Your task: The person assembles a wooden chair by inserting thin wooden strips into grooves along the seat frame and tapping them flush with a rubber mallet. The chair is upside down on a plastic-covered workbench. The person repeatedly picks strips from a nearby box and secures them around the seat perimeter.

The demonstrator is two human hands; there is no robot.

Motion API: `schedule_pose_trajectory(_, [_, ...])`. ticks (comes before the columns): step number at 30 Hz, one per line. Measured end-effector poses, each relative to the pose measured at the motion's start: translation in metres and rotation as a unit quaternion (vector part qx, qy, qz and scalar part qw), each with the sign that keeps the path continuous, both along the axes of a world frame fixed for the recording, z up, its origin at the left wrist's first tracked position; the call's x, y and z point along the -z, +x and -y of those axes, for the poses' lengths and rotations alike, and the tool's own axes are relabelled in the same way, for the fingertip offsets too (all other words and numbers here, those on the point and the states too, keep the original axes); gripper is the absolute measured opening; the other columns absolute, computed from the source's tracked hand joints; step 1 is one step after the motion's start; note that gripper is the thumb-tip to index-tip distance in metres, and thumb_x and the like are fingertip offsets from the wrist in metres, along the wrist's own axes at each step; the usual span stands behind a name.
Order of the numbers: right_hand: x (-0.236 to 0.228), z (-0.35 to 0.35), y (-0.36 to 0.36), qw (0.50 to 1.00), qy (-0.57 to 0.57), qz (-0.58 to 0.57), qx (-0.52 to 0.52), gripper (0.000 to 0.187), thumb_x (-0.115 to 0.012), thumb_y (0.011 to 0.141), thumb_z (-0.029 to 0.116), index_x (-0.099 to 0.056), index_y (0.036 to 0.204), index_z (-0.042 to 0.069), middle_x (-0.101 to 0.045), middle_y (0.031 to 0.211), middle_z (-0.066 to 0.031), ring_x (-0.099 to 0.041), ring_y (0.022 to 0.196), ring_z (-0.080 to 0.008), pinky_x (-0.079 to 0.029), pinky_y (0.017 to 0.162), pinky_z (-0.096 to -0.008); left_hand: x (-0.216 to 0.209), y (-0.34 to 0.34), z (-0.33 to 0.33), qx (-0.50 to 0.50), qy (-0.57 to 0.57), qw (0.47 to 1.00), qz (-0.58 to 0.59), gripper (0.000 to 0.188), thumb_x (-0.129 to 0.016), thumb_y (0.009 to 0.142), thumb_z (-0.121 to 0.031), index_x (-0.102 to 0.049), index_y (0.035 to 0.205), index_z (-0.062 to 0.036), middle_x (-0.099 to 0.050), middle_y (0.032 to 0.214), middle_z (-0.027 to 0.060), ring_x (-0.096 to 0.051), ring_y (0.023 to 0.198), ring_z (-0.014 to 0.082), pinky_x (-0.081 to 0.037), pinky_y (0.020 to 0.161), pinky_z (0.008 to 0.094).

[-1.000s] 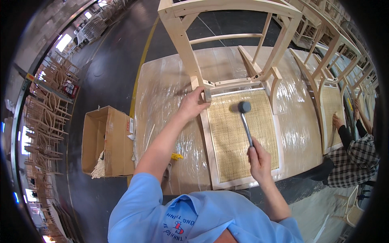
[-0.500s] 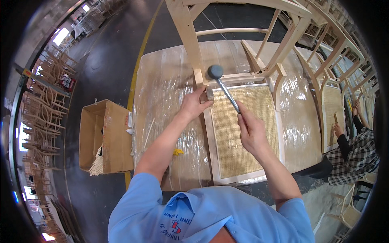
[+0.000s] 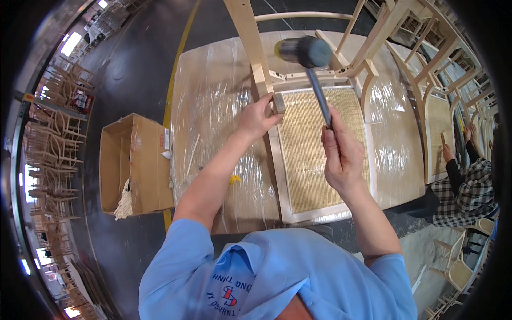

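My right hand (image 3: 344, 156) is wrapped round the handle of a mallet (image 3: 319, 97), whose dark head is raised over the chair's crossbar and slightly blurred. Between the fingers and thumb of my left hand (image 3: 254, 120) is a small wooden block (image 3: 279, 103). The block stands at the upper left corner of a woven cane panel (image 3: 322, 160) with a pale border. That panel belongs to a light wooden chair frame (image 3: 256, 40) lying on the worktable, with its legs and rails stretching away from me.
Plastic film covers the worktable (image 3: 213, 69); a yellow object (image 3: 234, 179) and a thin stick (image 3: 193, 154) lie left. An open cardboard box (image 3: 149, 170) with pale sticks stands farther left. At right, a person in a checked shirt (image 3: 464, 186) works at another chair (image 3: 440, 128).
The mallet's head has risen away from beside the block, and my right hand has lifted with it. My left hand keeps the block at the same corner. The whole view has shifted slightly.
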State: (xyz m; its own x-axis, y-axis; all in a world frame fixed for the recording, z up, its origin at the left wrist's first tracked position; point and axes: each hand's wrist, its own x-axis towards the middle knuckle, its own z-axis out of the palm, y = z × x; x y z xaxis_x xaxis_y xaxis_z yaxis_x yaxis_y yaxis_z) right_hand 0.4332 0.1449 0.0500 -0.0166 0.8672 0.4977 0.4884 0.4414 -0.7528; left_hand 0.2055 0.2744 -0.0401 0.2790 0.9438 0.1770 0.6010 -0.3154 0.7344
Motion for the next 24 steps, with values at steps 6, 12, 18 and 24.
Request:
schedule_pose_trajectory(6, [0.028, 0.013, 0.016, 0.968, -0.224, 0.11, -0.019, 0.045, -0.06, 0.1, -0.001, -0.059, 0.145, 0.002, -0.069, 0.097, -0.0224, -0.068, 0.077, -0.0362, -0.055, 0.073, -0.0447, 0.001, 0.004, 0.001, -0.028, -0.04, 0.999, -0.011, 0.074, -0.084, 0.083, -0.034, -0.057, 0.145, -0.0033, -0.075, 0.12, 0.0208, -0.073, 0.112, 0.0333, -0.057, 0.095, 0.0406])
schedule_pose_trajectory(12, [0.001, 0.034, 0.002, 0.999, 0.031, -0.033, 0.01, 0.045, -0.06, 0.102, 0.006, -0.058, 0.147, 0.004, -0.068, 0.093, -0.0213, -0.068, 0.074, -0.0364, -0.054, 0.067, -0.0441, 0.013, 0.001, 0.035, -0.008, 0.055, 0.998, -0.013, 0.06, -0.084, 0.085, -0.018, -0.061, 0.139, -0.0038, -0.077, 0.116, 0.0169, -0.075, 0.106, 0.0275, -0.057, 0.087, 0.0401])
schedule_pose_trajectory(18, [0.064, 0.079, 0.03, 0.972, -0.199, 0.12, -0.02, 0.047, -0.059, 0.103, 0.002, -0.055, 0.15, 0.003, -0.062, 0.083, -0.0188, -0.063, 0.072, -0.0337, -0.051, 0.067, -0.0418, 0.017, 0.012, 0.048, -0.002, 0.034, 0.998, 0.054, 0.066, -0.086, 0.082, -0.015, -0.059, 0.142, -0.0061, -0.075, 0.109, 0.0187, -0.074, 0.097, 0.0281, -0.057, 0.082, 0.037])
schedule_pose_trajectory(24, [0.075, 0.099, 0.03, 0.975, -0.198, 0.101, 0.006, 0.046, -0.062, 0.102, 0.007, -0.058, 0.147, 0.006, -0.063, 0.085, -0.0182, -0.066, 0.071, -0.0352, -0.055, 0.067, -0.0456, 0.016, 0.021, 0.059, -0.029, 0.001, 0.998, 0.051, 0.066, -0.086, 0.081, -0.011, -0.057, 0.141, -0.0083, -0.074, 0.109, 0.0196, -0.074, 0.09, 0.0288, -0.058, 0.081, 0.0386])
